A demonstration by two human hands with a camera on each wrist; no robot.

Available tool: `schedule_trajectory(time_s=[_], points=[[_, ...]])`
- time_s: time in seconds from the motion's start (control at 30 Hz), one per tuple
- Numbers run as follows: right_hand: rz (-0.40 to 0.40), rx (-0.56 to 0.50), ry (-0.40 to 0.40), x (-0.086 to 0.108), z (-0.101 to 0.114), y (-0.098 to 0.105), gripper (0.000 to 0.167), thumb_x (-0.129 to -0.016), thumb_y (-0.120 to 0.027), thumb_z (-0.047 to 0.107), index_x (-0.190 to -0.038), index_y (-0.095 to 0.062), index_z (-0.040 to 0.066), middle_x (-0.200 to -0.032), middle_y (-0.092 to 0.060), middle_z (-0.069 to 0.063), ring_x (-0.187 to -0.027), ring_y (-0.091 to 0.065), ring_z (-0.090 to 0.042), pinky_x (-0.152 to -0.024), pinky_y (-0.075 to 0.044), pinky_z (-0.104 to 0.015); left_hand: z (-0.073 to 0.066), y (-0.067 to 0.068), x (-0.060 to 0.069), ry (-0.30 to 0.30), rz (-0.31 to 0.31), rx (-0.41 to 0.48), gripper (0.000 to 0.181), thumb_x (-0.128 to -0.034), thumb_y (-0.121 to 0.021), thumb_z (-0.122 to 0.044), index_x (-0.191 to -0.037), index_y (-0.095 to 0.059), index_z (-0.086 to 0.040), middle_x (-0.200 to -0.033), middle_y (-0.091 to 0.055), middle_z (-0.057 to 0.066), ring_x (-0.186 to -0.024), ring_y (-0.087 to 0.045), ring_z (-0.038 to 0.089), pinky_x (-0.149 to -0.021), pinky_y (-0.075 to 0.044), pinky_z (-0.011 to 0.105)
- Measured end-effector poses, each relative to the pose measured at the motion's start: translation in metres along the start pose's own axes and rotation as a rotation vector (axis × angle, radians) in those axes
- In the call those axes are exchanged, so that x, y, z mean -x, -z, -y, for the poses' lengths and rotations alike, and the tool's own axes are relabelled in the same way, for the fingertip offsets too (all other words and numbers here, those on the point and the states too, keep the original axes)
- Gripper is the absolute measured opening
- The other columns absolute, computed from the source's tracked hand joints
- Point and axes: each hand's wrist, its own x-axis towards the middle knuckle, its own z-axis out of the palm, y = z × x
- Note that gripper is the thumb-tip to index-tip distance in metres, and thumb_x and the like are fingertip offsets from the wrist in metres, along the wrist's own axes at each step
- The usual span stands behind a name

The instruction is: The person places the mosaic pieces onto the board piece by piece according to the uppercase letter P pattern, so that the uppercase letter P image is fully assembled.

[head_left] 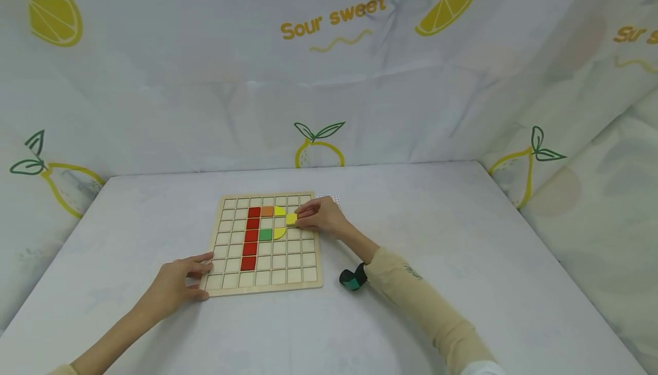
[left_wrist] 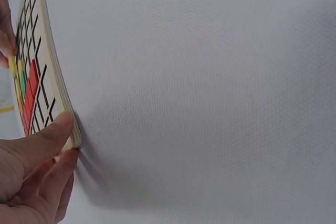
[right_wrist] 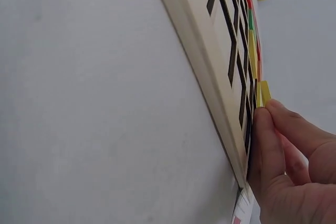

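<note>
A square wooden grid board (head_left: 279, 277) lies on the table. My left hand (head_left: 175, 283) holds it at the near left corner, thumb and fingers on either side of the edge in the left wrist view. Between thumb and fingertips my right hand (head_left: 325, 218) pinches a yellow tile (head_left: 291, 219), tilted over a cell right of the coloured pieces in the right wrist view. A column of several red tiles (head_left: 250, 248) sits in the grid. Right of it are an orange tile (head_left: 267, 211), a green tile (head_left: 265, 234) and two yellow rounded pieces (head_left: 279, 233).
A white sheet with a printed grid (head_left: 335, 198) shows partly behind the right hand at the board's far right corner. Beside the right sleeve lies a black and green strap-like thing (head_left: 352, 279). Lemon-printed cloth (head_left: 231, 124) hangs behind the white table (head_left: 247, 335).
</note>
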Motion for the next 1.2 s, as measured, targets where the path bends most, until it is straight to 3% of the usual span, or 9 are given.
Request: schedule_trajectory(time_s=[0.23, 0.4, 0.63, 0.97, 1.2], points=[[-0.035, 0.157, 0.074, -0.003, 0.002, -0.009, 0.019, -0.077, -0.079, 0.001, -0.095, -0.073, -0.001, -0.082, -0.072, -0.009, -0.074, -0.066, -0.010, -0.069, -0.057, -0.017, 0.002, -0.001, 0.000, -0.026, -0.006, 0.020, 0.060, -0.0600, -0.086, 0.000, -0.113, -0.062, 0.015, -0.130, -0.055, 0.023, -0.094, -0.067, 0.030, -0.075, -0.060, 0.035], [-0.041, 0.209, 0.072, -0.004, 0.005, -0.011, 0.020, -0.077, -0.080, 0.003, -0.095, -0.074, 0.001, -0.081, -0.072, -0.007, -0.074, -0.066, -0.011, -0.070, -0.056, -0.017, 0.001, 0.000, 0.001, -0.024, -0.005, 0.034, 0.059, -0.0602, -0.086, 0.000, -0.113, -0.062, 0.015, -0.131, -0.055, 0.022, -0.094, -0.067, 0.031, -0.072, -0.060, 0.030], [-0.041, 0.226, 0.049, -0.004, 0.008, -0.012, 0.021, -0.076, -0.081, 0.005, -0.095, -0.073, 0.001, -0.083, -0.073, -0.007, -0.077, -0.068, -0.013, -0.073, -0.057, -0.020, 0.001, -0.001, 0.001, -0.024, -0.003, 0.034, 0.060, -0.0599, -0.086, 0.000, -0.113, -0.062, 0.015, -0.131, -0.055, 0.022, -0.094, -0.067, 0.031, -0.072, -0.060, 0.031], [-0.024, 0.254, 0.098, -0.003, 0.010, -0.013, 0.018, -0.077, -0.080, 0.005, -0.093, -0.073, 0.000, -0.082, -0.072, -0.008, -0.075, -0.068, -0.014, -0.075, -0.057, -0.022, 0.001, -0.001, 0.003, -0.032, -0.013, 0.026, 0.060, -0.0602, -0.086, -0.001, -0.114, -0.063, 0.014, -0.131, -0.056, 0.020, -0.095, -0.067, 0.029, -0.078, -0.059, 0.036], [-0.003, 0.213, 0.108, -0.003, 0.010, -0.014, 0.017, -0.078, -0.079, 0.002, -0.093, -0.072, -0.003, -0.083, -0.072, -0.012, -0.075, -0.069, -0.016, -0.073, -0.058, -0.021, 0.001, -0.002, 0.001, -0.048, -0.017, 0.025, 0.060, -0.0597, -0.086, -0.003, -0.113, -0.063, 0.014, -0.130, -0.056, 0.021, -0.095, -0.067, 0.030, -0.079, -0.058, 0.039]])
